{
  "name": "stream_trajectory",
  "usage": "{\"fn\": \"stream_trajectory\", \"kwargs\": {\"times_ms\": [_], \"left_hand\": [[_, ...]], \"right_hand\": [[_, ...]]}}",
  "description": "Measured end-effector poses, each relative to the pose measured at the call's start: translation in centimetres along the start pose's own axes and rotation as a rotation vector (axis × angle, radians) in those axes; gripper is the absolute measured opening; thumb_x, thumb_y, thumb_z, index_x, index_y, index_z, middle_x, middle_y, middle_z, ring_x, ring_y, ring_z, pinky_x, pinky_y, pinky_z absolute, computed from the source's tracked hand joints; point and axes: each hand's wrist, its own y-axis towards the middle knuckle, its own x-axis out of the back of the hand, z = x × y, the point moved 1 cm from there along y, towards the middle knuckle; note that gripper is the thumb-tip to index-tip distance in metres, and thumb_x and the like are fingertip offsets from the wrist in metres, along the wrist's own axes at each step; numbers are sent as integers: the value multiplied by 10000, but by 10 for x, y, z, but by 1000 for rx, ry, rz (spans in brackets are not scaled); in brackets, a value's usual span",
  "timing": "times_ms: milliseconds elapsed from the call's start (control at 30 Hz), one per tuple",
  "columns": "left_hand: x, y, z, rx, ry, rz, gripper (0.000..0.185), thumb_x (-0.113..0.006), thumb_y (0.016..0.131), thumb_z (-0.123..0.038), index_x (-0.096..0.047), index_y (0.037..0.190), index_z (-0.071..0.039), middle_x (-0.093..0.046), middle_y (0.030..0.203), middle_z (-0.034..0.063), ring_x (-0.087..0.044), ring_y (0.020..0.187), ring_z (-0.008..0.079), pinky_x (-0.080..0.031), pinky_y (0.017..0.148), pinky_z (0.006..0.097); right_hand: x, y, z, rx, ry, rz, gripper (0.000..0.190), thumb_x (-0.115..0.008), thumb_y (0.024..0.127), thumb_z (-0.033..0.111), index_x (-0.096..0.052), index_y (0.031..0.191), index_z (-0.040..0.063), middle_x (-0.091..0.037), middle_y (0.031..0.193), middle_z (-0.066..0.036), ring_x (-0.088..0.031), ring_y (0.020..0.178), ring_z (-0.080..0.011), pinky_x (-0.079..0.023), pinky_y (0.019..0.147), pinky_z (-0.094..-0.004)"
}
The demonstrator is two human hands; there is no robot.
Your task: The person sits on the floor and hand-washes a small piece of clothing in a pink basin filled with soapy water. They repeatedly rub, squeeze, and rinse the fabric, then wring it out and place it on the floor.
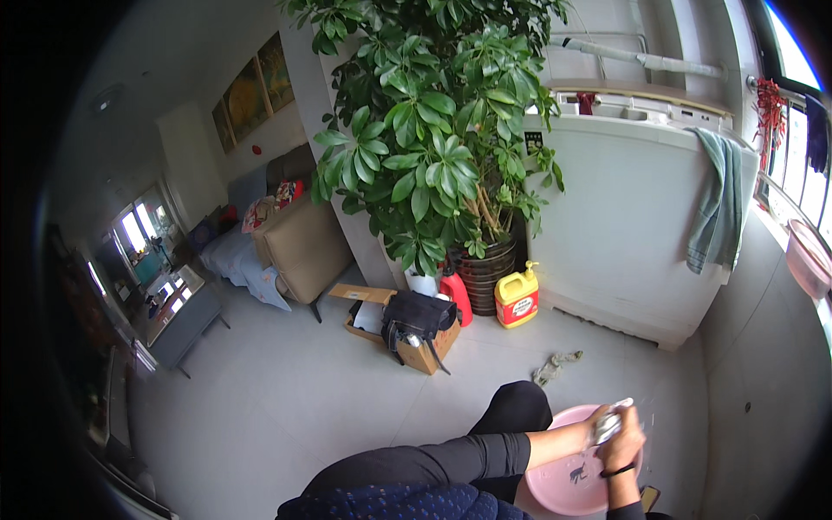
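My left hand [599,421] and my right hand [623,443] are both closed around a bunched whitish-grey cloth [609,428]. They hold it above a pink plastic basin [556,491] on the floor. My right wrist carries a black band, and my left sleeve is pushed up the forearm. A dark printed figure shows on the basin's bottom. Small light streaks, perhaps water drops, appear right of my hands. On the tiles beyond the basin lies a crumpled pale cloth [551,369].
Ahead are a yellow jug with a pump [517,296], a red bottle [456,296], a potted plant [482,276] and a cardboard box [416,356] with a black bag [416,315]. A white washing machine [624,214] with a green towel [715,195] stands by the wall.
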Motion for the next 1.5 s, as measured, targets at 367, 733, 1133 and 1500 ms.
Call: {"fn": "stream_trajectory", "kwargs": {"times_ms": [367, 733, 1133, 1500], "left_hand": [[7, 27, -33, 99, 168, 109, 506, -435, 917, -474, -574, 1075, -14, -649, 1000, 115, -624, 918, 234, -458, 892, 384], [17, 29, 10, 35, 46, -97, 242, -439, 866, -290, -609, 851, -118, -623, 804, 49, -592, 704, 189, -491, 648, 309], [4, 21, 7, 35, -35, -174, 194, -491, 823, -289, -568, 770, -118, -602, 693, 31, -599, 661, 200, -503, 614, 330], [8, 10, 2, -241, 238, 3, 289, -453, 859, -342, -590, 956, -107, -591, 864, 48, -585, 803, 191, -489, 740, 301]], "right_hand": [[6, 25, -72, -348, 574, -25, 234, -643, 802, 158, -540, 975, 40, -549, 796, 23, -520, 718, -71, -445, 645, -229], [-16, 6, -32, -175, -204, 159, 176, -579, 756, 32, -555, 925, 75, -633, 753, -138, -638, 689, -304, -510, 600, -370], [-27, 4, -38, 36, -213, 184, 224, -578, 742, 28, -556, 961, 69, -617, 796, -133, -623, 701, -317, -498, 589, -381], [-26, 7, -26, 180, -187, 236, 253, -589, 733, 23, -565, 982, 55, -640, 816, -130, -638, 723, -305, -506, 611, -356]]}}
